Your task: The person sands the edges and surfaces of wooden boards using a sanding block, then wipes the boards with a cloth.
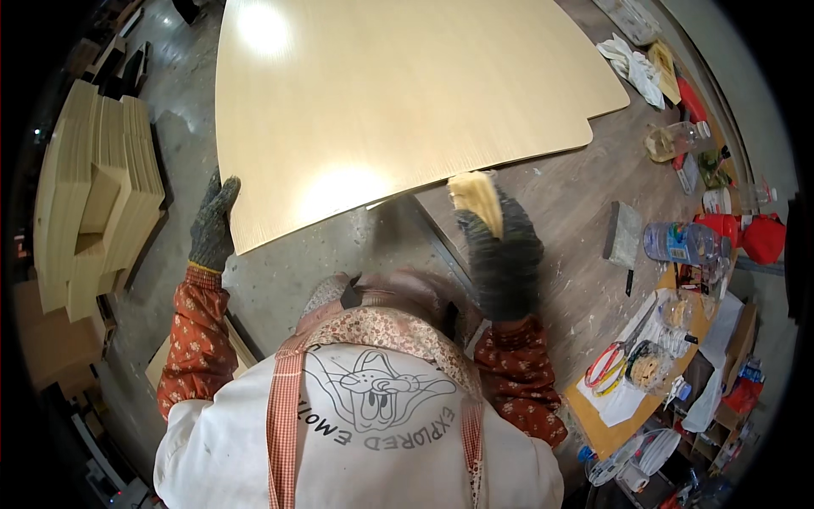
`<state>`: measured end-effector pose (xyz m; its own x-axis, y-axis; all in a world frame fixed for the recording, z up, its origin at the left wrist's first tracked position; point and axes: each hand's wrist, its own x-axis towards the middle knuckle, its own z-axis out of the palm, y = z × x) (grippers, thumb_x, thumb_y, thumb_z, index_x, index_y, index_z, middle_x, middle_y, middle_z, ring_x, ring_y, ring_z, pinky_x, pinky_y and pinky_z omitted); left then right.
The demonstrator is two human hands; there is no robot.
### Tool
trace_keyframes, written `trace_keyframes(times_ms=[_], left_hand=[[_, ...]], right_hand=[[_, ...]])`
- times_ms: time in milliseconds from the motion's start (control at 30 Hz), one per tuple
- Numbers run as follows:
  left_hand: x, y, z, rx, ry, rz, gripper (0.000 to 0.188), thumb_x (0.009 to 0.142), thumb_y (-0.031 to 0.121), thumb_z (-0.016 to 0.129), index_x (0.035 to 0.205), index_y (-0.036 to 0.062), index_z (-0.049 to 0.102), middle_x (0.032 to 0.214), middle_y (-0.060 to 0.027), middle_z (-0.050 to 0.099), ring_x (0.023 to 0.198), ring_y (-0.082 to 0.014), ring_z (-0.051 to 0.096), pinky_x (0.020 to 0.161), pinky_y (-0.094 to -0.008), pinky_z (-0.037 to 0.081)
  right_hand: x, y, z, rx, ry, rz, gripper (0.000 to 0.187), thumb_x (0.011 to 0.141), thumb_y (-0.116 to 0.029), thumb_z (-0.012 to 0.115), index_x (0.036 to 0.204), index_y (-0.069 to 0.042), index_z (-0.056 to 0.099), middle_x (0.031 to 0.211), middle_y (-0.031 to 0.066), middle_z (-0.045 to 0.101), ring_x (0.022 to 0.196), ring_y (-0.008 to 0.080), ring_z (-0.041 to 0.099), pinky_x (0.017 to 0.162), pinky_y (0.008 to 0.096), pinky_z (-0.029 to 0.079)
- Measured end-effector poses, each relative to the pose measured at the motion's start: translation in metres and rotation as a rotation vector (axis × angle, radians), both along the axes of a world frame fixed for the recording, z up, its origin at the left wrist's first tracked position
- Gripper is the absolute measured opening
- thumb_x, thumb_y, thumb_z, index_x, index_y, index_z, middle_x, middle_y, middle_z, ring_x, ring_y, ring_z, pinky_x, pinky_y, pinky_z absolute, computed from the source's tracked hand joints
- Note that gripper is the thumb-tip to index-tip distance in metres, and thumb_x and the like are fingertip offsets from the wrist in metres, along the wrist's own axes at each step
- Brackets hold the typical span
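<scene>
A large pale wood panel [407, 93] with a glossy face and a notched right side lies in front of me, its near corner jutting past the table edge. My left hand [214, 222], in a dark grey knit glove, grips the panel's left edge close to that near corner, the thumb along the edge. In my right hand [504, 254], gloved alike and slightly blurred, is a yellowish folded pad [476, 199]. Its far end meets the panel's near edge. Whether the pad is cloth, sponge or sandpaper I cannot tell.
Stacked pale boards [97, 195] stand on the floor at left. On the brown table [568, 220] at right lie a grey block [623, 231], a water bottle [678, 243], another bottle [674, 142], a crumpled white cloth [632, 69] and scissors [610, 365].
</scene>
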<state>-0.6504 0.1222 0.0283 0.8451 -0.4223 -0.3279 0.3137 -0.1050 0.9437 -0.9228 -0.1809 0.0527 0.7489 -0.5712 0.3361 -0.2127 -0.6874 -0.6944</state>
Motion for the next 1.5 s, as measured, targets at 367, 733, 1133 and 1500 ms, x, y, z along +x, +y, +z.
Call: trace_keyframes(times_ms=[367, 733, 1133, 1500], left_hand=[[0.000, -0.001, 0.004, -0.026, 0.013, 0.032, 0.072, 0.091, 0.024, 0.064, 0.151, 0.0023, 0.029, 0.136, -0.0138, 0.051, 0.115, -0.0195, 0.058, 0.095, -0.0311, 0.049], [0.006, -0.001, 0.008, -0.045, 0.033, 0.010, 0.065, 0.095, 0.022, 0.059, 0.150, 0.0036, 0.030, 0.139, -0.0139, 0.050, 0.119, -0.0200, 0.055, 0.099, -0.0327, 0.047], [0.001, -0.005, 0.009, -0.080, 0.052, 0.085, 0.066, 0.093, 0.022, 0.063, 0.149, 0.0024, 0.032, 0.133, -0.0155, 0.054, 0.111, -0.0211, 0.060, 0.092, -0.0327, 0.052], [0.007, 0.001, 0.007, -0.085, 0.074, 0.092, 0.067, 0.093, 0.022, 0.064, 0.149, 0.0023, 0.032, 0.134, -0.0156, 0.054, 0.111, -0.0222, 0.060, 0.092, -0.0340, 0.052]], right_hand=[[0.007, -0.006, -0.018, -0.550, 0.031, 0.123, 0.044, 0.077, -0.002, 0.064, 0.120, -0.008, 0.061, 0.110, 0.0131, 0.066, 0.100, 0.0314, 0.066, 0.087, 0.0429, 0.053], [0.016, -0.015, -0.017, -0.320, 0.025, 0.246, 0.043, 0.071, -0.015, 0.083, 0.109, -0.004, 0.067, 0.106, 0.0148, 0.069, 0.100, 0.0327, 0.067, 0.089, 0.0403, 0.054], [0.021, -0.016, -0.009, -0.378, -0.064, 0.222, 0.040, 0.070, -0.014, 0.084, 0.105, -0.005, 0.066, 0.102, 0.0129, 0.069, 0.097, 0.0322, 0.067, 0.089, 0.0410, 0.053], [0.026, -0.008, -0.003, -0.430, 0.046, 0.273, 0.041, 0.073, -0.012, 0.080, 0.110, -0.004, 0.065, 0.107, 0.0139, 0.068, 0.103, 0.0335, 0.065, 0.095, 0.0429, 0.051]])
